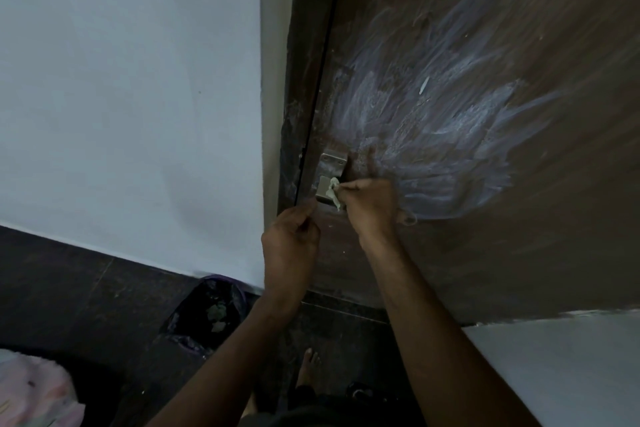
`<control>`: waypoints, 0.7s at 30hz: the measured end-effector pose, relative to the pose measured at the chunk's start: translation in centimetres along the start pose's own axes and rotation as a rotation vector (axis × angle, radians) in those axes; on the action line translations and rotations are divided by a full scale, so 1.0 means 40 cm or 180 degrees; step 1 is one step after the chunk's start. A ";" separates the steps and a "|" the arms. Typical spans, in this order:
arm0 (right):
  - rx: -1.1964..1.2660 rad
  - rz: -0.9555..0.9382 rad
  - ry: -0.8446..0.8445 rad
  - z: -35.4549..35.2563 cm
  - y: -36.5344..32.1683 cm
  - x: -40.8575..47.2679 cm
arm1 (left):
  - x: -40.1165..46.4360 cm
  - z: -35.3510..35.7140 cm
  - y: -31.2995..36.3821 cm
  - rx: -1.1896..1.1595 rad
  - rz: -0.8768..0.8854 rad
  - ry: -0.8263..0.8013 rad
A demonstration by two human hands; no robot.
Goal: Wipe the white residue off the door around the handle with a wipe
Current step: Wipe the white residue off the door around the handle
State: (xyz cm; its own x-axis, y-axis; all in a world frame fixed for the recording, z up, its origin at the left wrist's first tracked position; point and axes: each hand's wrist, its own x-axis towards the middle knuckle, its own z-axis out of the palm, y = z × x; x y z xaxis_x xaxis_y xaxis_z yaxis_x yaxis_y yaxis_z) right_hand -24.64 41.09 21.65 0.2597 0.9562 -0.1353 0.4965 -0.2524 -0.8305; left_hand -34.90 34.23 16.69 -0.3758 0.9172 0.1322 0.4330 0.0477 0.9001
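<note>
A brown wooden door (485, 253) carries broad white smeared residue (443, 121) above and to the right of a metal handle plate (330, 166). My right hand (370, 208) pinches a small crumpled pale wipe (335, 192) and holds it against the lower part of the handle. My left hand (289, 246) is just below and left of the handle, its fingers curled and its fingertips close to the handle's lower edge; whether it grips anything is hidden.
The dark door frame (301, 80) runs left of the door, beside a white wall (121, 97). A black-lined bin (207, 312) with crumpled wipes stands on the dark floor below. A pink package (34, 392) lies at the bottom left. My bare foot (306, 371) is near the door.
</note>
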 end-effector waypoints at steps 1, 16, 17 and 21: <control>0.0025 0.0023 -0.0065 -0.007 -0.006 0.007 | -0.002 0.001 0.000 -0.0025 -0.0010 -0.0032; -0.1042 -0.0873 0.0000 -0.092 0.056 0.007 | -0.028 0.023 -0.015 -0.0179 0.0023 -0.0272; -0.1183 -0.1007 0.0073 -0.089 0.060 0.000 | -0.027 0.024 -0.016 -0.0173 0.0019 -0.0268; -0.1276 -0.0959 0.0533 -0.123 0.105 -0.030 | -0.029 0.018 -0.016 -0.0304 0.0052 -0.0247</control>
State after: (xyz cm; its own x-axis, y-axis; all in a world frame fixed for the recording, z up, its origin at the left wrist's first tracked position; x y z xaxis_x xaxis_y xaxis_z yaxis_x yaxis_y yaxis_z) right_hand -18.78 38.16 20.97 0.1690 0.9666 0.1929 0.8388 -0.0382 -0.5430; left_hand -34.16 33.42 15.65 -0.3031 0.9457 0.1178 0.3572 -0.0019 0.9340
